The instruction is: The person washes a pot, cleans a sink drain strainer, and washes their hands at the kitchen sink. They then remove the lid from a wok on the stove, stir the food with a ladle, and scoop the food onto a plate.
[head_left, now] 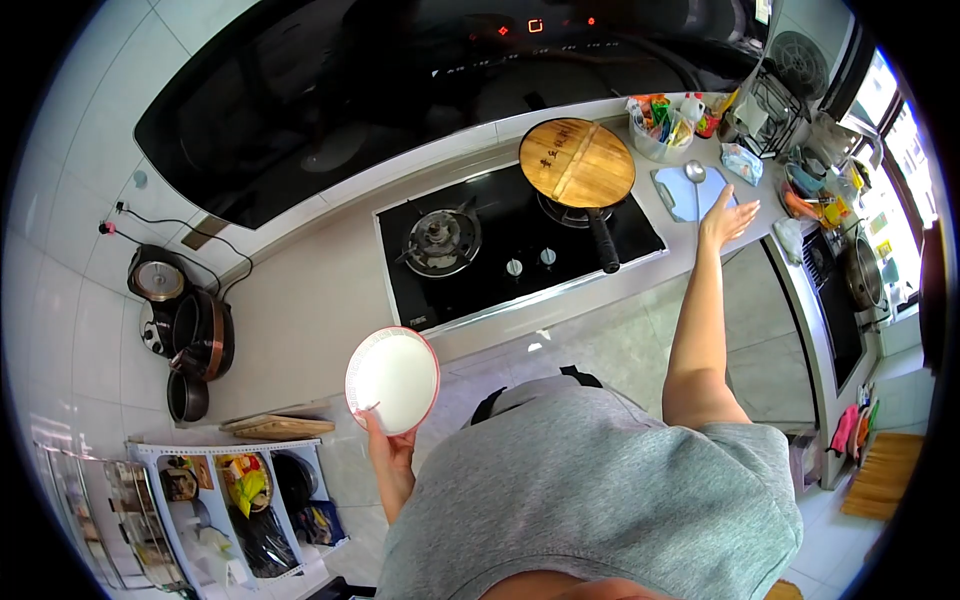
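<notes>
My left hand (392, 452) grips the near rim of a white bowl (396, 378) with a red edge, held in front of the counter with its inside facing up. Over by the right end of the counter, my right hand (729, 219) is stretched out with fingers apart and nothing in it. Just beyond that hand a metal ladle (695, 174) lies on a light-blue cutting board (675, 190). Left of the board, a pan with a round wooden lid (577, 165) sits on the right burner, its black handle (603, 240) pointing toward me.
The black gas stove (490, 290) has a bare left burner (440, 240). A rice cooker (160, 280) and dark pots stand at the left wall. A tub of packets (660, 135) is behind the board. A shelf rack (235, 450) stands at lower left; a sink area lies right.
</notes>
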Available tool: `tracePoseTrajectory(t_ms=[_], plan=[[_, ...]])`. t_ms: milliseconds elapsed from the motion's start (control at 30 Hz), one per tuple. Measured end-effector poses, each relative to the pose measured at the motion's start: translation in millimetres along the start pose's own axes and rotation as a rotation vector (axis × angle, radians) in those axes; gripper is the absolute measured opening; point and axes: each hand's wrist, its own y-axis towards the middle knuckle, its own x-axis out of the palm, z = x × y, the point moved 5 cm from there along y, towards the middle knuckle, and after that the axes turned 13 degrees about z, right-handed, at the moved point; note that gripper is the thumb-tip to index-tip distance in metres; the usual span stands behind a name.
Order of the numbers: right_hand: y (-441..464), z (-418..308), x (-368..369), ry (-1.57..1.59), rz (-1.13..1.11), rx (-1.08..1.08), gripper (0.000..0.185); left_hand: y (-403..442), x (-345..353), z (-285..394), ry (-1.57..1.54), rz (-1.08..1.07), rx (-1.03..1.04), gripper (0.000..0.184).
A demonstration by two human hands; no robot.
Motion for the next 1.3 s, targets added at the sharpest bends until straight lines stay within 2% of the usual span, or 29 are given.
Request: tracePoseTrajectory(t_ms=[67,133,200,267,367,400,433,467,533,600,700,767,867,900,1067,1233,1300], plan=[[18.9,-45.8,-2.9,0.108,0.103,-0.190,0.086,-2.1,5.5,-0.8,0.001,0.007,-0.002,0.059],[23.9,-123.3,-18.1,0.270,0.169,-0.442,0.084,-2.6,9.4,-3.0,0.006,0.013,-0.005,0.059],[17.7,-189.9,-22.1,0.319,0.171,-0.608,0.084,-1.7,13.4,-7.4,0.002,0.028,0.006,0.059],[-10.8,-265.1,-41.2,0.507,0.126,-0.750,0.085,-6.4,21.1,-11.2,0.004,0.013,0.006,0.059],[-93.8,-354.1,-76.8,0.809,-0.092,-0.928,0.091,-23.6,39.2,-14.3,0.006,-0.045,0.032,0.060],[-125.1,-372.5,-86.6,0.879,-0.274,-0.997,0.092,-28.3,44.7,-14.1,0.007,-0.092,0.054,0.061],[-163.5,-388.8,-102.9,0.836,-0.253,-1.131,0.095,-22.7,39.5,-15.7,0.007,-0.092,0.057,0.061],[-195.1,-397.6,-123.4,0.987,-0.385,-1.167,0.094,-11.7,29.0,-21.5,0.000,-0.085,-0.003,0.061],[-252.5,-400.7,-162.2,1.187,-0.659,-1.295,0.092,-18.6,30.1,-25.2,-0.010,-0.077,-0.060,0.060],[-297.1,-388.0,-193.9,1.363,-0.922,-1.414,0.096,-55.3,52.0,-16.7,-0.028,-0.146,0.112,0.060],[-332.9,-357.9,-229.0,1.443,-1.039,-1.528,0.098,-55.7,43.9,-23.7,-0.091,-0.127,0.156,0.059],[-347.2,-338.7,-244.8,1.573,-1.285,-1.569,0.090,-42.4,23.7,-29.2,-0.080,-0.089,0.119,0.059],[-350.3,-318.6,-256.6,1.651,-1.287,-1.592,0.080,-40.9,13.4,-31.2,-0.067,-0.016,0.062,0.060],[-349.5,-315.2,-257.8,1.648,-1.385,-1.555,0.071,-41.5,11.6,-31.9,-0.063,0.018,0.039,0.061],[-338.5,-301.3,-245.4,1.465,-1.410,-1.520,0.067,3.1,-35.1,-51.8,-0.104,-0.001,-0.045,0.062],[-332.5,-282.1,-229.3,1.346,-1.385,-1.444,0.065,0.9,-25.5,-50.2,-0.059,0.045,-0.054,0.060],[-329.4,-271.1,-229.9,1.374,-1.415,-1.412,0.058,-10.2,-10.6,-46.5,-0.049,0.047,0.003,0.058]])
